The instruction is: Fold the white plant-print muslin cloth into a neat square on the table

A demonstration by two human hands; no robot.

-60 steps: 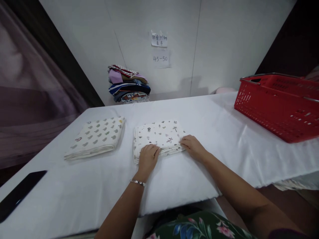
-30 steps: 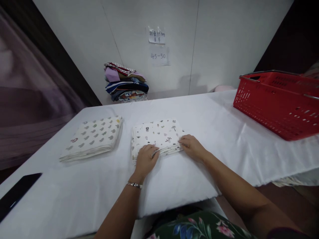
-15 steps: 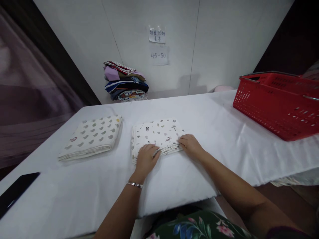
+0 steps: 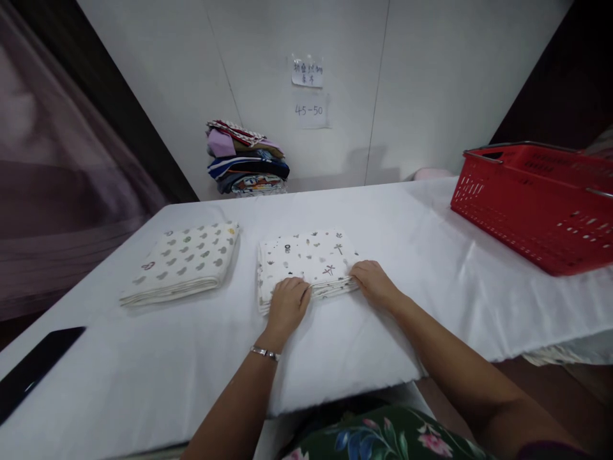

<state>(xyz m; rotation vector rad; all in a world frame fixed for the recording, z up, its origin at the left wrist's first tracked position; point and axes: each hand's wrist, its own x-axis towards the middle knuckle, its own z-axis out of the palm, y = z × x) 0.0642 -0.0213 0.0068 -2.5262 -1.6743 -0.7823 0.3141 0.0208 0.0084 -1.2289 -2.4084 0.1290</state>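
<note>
Left grip (image 4: 287, 301) sits on the near-left corner of the folded cloth (image 4: 306, 255), right grip (image 4: 374, 282) on its near-right. Fingers curl over the edge, and I cannot tell whether they pinch. The cloth lies on the table (image 4: 412, 236) just ahead, long axis left to right.

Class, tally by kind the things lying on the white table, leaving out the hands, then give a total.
Folded printed cloths: 2
Red basket: 1
Black flat device: 1
Total: 4
Left out: the fabric pile by the wall, since whether it stands on the table cannot be told.
</note>
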